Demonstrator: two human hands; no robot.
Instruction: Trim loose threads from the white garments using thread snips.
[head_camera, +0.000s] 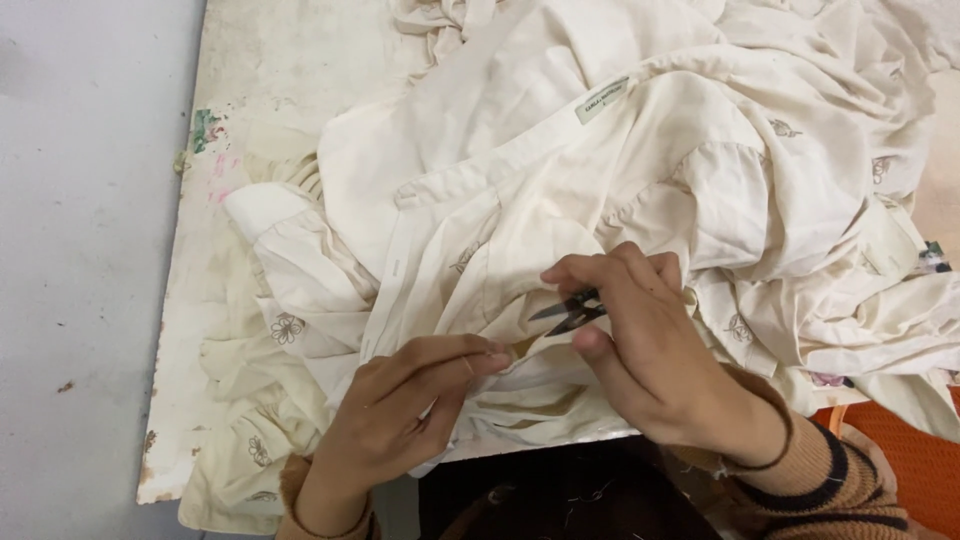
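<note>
Head view, looking down on a worn, off-white bench (270, 60) with chipped edges and paint flecks. A heap of cream garments (620, 190) covers most of it, cotton-like cloth with small printed flower motifs and gathered ruffles; a sewn-in neck label (601, 99) shows near the top of the pile. Right hand (650, 350), in a brown sleeve with dark stripes, holds small black thread snips (568, 310) between thumb and fingers, grip closed around the handle end, blades pointing left and slightly parted, tips just over a fold of the cloth. Left hand (405, 410) lies below and left of the snips, thumb and forefinger pinching narrow on a seam edge of the same garment, pulling it taut toward the blades. The two hands are near each other, not touching. Grey floor (80, 300) runs along the left of the bench; an orange surface (900, 450) shows at the lower right corner.
</note>
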